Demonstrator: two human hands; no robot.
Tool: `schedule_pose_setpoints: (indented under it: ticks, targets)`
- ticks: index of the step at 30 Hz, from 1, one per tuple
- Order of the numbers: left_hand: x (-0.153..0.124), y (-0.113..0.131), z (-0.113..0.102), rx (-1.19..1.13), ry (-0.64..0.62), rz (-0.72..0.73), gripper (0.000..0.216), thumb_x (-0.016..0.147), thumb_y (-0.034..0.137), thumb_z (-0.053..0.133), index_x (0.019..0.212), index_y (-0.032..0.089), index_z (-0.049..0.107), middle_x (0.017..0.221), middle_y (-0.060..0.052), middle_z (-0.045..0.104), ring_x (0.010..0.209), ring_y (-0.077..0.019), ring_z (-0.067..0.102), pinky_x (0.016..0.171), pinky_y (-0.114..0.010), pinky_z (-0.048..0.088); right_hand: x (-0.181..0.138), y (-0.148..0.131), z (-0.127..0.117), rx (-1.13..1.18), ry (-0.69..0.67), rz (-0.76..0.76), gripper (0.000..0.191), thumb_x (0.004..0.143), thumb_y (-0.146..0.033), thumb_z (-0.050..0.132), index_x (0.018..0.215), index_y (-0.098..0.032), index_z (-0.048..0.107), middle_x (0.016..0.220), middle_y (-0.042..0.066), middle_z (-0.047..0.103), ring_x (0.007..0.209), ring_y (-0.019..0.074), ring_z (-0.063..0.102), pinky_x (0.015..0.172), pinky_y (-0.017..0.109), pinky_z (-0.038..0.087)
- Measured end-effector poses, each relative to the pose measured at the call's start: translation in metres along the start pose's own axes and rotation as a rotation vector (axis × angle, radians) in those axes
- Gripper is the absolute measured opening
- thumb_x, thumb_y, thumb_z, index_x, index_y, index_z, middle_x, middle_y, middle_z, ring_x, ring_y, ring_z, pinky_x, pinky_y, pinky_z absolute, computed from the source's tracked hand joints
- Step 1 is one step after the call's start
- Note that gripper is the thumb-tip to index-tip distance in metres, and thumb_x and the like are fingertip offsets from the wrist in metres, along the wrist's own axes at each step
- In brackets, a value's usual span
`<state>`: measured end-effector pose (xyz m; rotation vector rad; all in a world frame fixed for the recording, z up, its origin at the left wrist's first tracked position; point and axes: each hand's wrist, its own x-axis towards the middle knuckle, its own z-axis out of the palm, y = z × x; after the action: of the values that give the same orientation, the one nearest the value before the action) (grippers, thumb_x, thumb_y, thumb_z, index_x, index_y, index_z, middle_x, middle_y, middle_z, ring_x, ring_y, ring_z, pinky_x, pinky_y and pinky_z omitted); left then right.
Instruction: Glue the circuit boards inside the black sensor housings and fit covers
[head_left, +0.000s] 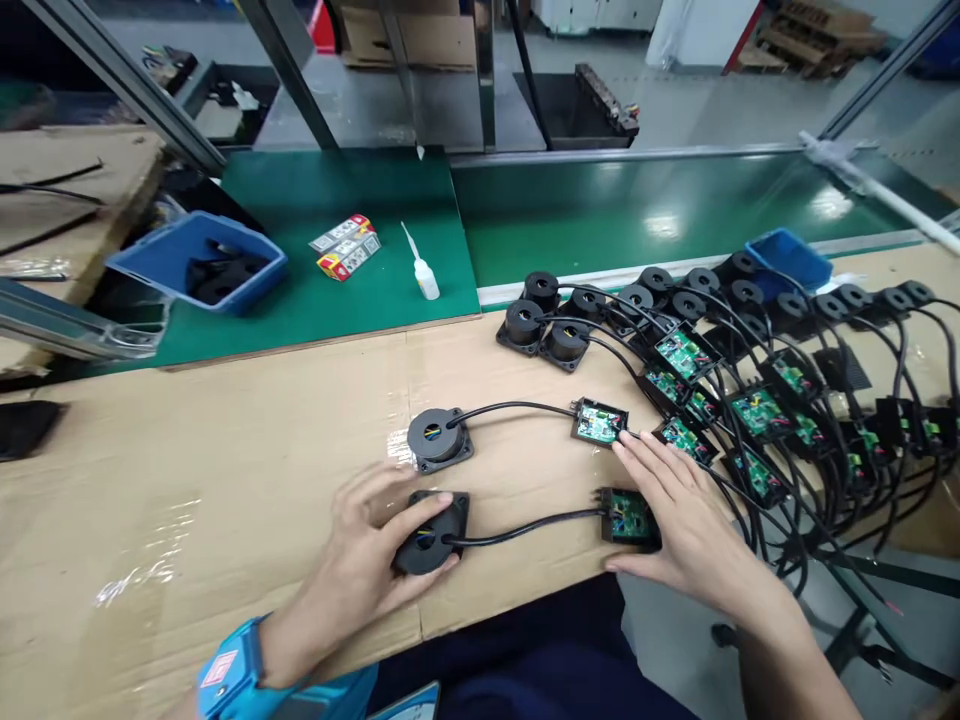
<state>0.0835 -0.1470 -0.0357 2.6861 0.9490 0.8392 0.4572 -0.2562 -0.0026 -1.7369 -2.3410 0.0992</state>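
Observation:
My left hand has its thumb and fingers closed around a round black plastic housing with a square flange. From it a black cable runs right to a black box with a green circuit board. Over the right end of this box lies my right hand, fingers stretched out and thumb apart. Its fingertips reach the lower corner of a second circuit-board box. That box is cabled to another round black housing, which lies just beyond my left hand.
Several more housings and cabled circuit-board boxes crowd the right side of the cardboard-covered table. On a green mat stand a blue bin with black parts, a small carton and a white dropper bottle. Metal frame posts rise behind.

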Motion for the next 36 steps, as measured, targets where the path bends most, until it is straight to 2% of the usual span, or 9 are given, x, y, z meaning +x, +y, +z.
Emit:
schedule_pose_setpoints:
  ticks: [2, 4, 11, 16, 20, 24, 27, 33, 36]
  targets:
    - [0.001, -0.006, -0.003, 0.002, -0.13, -0.049, 0.057, 0.083, 0.047, 0.08, 0.134, 0.028, 0.063, 0.169, -0.016, 0.022, 0.153, -0.052, 0.029, 0.112, -0.068, 0.047, 0.004, 0.014, -0.003, -0.016, -0.056, 0.006, 0.111, 0.076, -0.057, 0.084, 0.162, -0.013, 0.028, 0.159, 0.021, 0.047, 0.146, 0.04, 0.046, 0.12, 0.06, 0.039]
    - [0.001, -0.012, -0.001, -0.042, -0.252, -0.097, 0.064, 0.084, 0.055, 0.076, 0.142, 0.032, 0.059, 0.175, -0.012, 0.011, 0.154, -0.0534, 0.028, 0.11, -0.066, 0.05, 0.012, 0.019, -0.004, 0.0, -0.069, 0.002, 0.1, 0.076, -0.051, 0.084, 0.157, -0.017, 0.037, 0.152, 0.019, 0.054, 0.14, 0.0386, 0.052, 0.119, 0.06, 0.039]
    - [0.02, -0.04, 0.009, -0.215, -0.325, -0.169, 0.059, 0.088, 0.058, 0.07, 0.139, 0.031, 0.058, 0.158, -0.009, 0.05, 0.144, -0.0377, 0.052, 0.115, -0.05, 0.051, 0.02, 0.005, -0.002, 0.007, 0.043, 0.064, 0.047, 0.074, -0.033, 0.08, 0.113, -0.017, 0.06, 0.114, 0.014, 0.067, 0.108, 0.0347, 0.061, 0.1, 0.057, 0.049]
    - [0.073, -0.046, 0.01, -0.397, -0.489, -0.037, 0.052, 0.092, 0.051, 0.069, 0.137, 0.027, 0.055, 0.152, -0.014, 0.055, 0.142, -0.0343, 0.054, 0.115, -0.048, 0.049, -0.023, -0.012, -0.004, 0.011, 0.215, 0.154, 0.048, 0.077, -0.035, 0.078, 0.117, -0.019, 0.055, 0.114, 0.013, 0.063, 0.109, 0.0316, 0.06, 0.092, 0.046, 0.051]
    - [0.121, -0.034, 0.032, -0.513, -0.591, 0.108, 0.055, 0.091, 0.055, 0.069, 0.135, 0.024, 0.057, 0.147, -0.016, 0.059, 0.141, -0.0347, 0.053, 0.119, -0.051, 0.043, -0.061, -0.02, -0.006, -0.045, 0.345, 0.274, 0.044, 0.082, -0.042, 0.074, 0.116, -0.02, 0.056, 0.112, 0.011, 0.061, 0.105, 0.0295, 0.059, 0.085, 0.042, 0.052]
    - [0.159, -0.017, 0.068, -0.556, -0.582, 0.224, 0.064, 0.087, 0.064, 0.07, 0.136, 0.023, 0.058, 0.152, -0.015, 0.056, 0.149, -0.0352, 0.045, 0.127, -0.053, 0.029, -0.085, -0.016, -0.004, -0.088, 0.407, 0.416, 0.043, 0.086, -0.047, 0.071, 0.117, -0.022, 0.056, 0.113, 0.011, 0.06, 0.106, 0.0299, 0.059, 0.085, 0.043, 0.053]
    - [0.178, -0.008, 0.088, -0.563, -0.551, 0.241, 0.065, 0.088, 0.066, 0.067, 0.135, 0.023, 0.058, 0.15, -0.014, 0.058, 0.145, -0.0352, 0.049, 0.123, -0.052, 0.036, -0.089, -0.009, 0.004, -0.075, 0.432, 0.488, 0.043, 0.089, -0.051, 0.069, 0.118, -0.022, 0.054, 0.115, 0.012, 0.059, 0.108, 0.0302, 0.06, 0.086, 0.044, 0.055]
    - [0.192, -0.004, 0.104, -0.466, -0.389, 0.065, 0.068, 0.086, 0.065, 0.07, 0.139, 0.024, 0.056, 0.148, -0.014, 0.055, 0.137, -0.0356, 0.053, 0.116, -0.053, 0.042, -0.059, 0.009, 0.02, -0.081, 0.497, 0.556, 0.045, 0.091, -0.056, 0.067, 0.114, -0.021, 0.053, 0.112, 0.012, 0.06, 0.104, 0.0311, 0.06, 0.087, 0.048, 0.055]
    - [0.186, -0.001, 0.107, -0.361, -0.238, -0.122, 0.092, 0.075, 0.071, 0.077, 0.146, 0.02, 0.049, 0.147, -0.02, 0.047, 0.141, -0.0443, 0.043, 0.117, -0.065, 0.036, -0.043, 0.017, 0.022, -0.108, 0.509, 0.587, 0.051, 0.089, -0.06, 0.068, 0.116, -0.02, 0.054, 0.113, 0.015, 0.06, 0.106, 0.0333, 0.059, 0.09, 0.053, 0.055]
